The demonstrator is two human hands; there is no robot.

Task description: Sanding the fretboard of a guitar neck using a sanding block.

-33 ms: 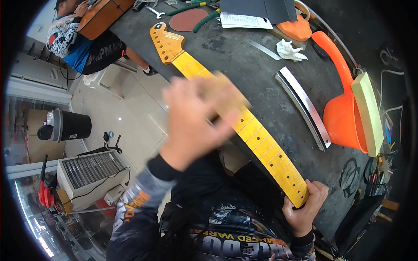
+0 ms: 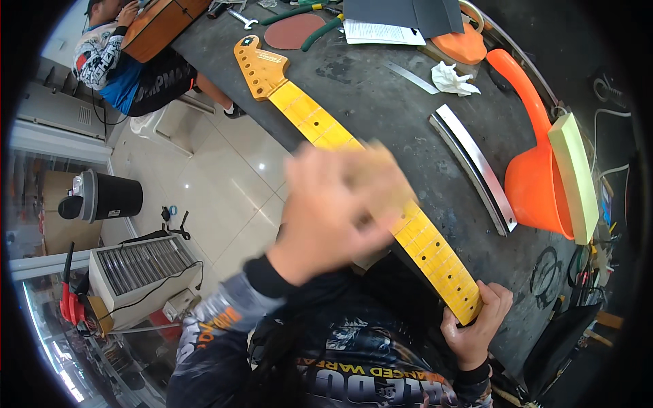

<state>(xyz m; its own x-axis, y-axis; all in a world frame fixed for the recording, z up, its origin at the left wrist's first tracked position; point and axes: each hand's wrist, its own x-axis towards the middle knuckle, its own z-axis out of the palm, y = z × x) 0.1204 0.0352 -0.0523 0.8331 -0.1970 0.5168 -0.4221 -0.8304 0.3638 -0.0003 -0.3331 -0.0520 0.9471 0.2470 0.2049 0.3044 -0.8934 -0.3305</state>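
A guitar neck (image 2: 299, 109) with a yellow fretboard, dark dot inlays and an amber headstock (image 2: 262, 68) lies diagonally along the table's edge. My left hand (image 2: 326, 211), smeared by motion, is closed over the middle of the fretboard on a tan block-like item (image 2: 384, 166), too blurred to identify exactly. My right hand (image 2: 479, 323) grips the body end of the neck at lower right, thumb and fingers on opposite edges. Beside the neck are a curved metal-faced bar (image 2: 473, 166), an orange dipper (image 2: 534, 190) and a pale green long block (image 2: 571, 177) leaning against it.
The dark tabletop (image 2: 435, 183) holds pliers (image 2: 320, 34), a red disc (image 2: 289, 32), papers (image 2: 381, 32), crumpled tissue (image 2: 452, 78) and a steel rule (image 2: 411, 76). At upper left a co-worker (image 2: 109, 68) holds a wooden guitar (image 2: 153, 30). A bin (image 2: 115, 194) and grey machine (image 2: 143, 268) stand left.
My left hand and the tan item have moved down and right along the fretboard, uncovering more frets toward the headstock. My right hand stays in the same place on the neck.
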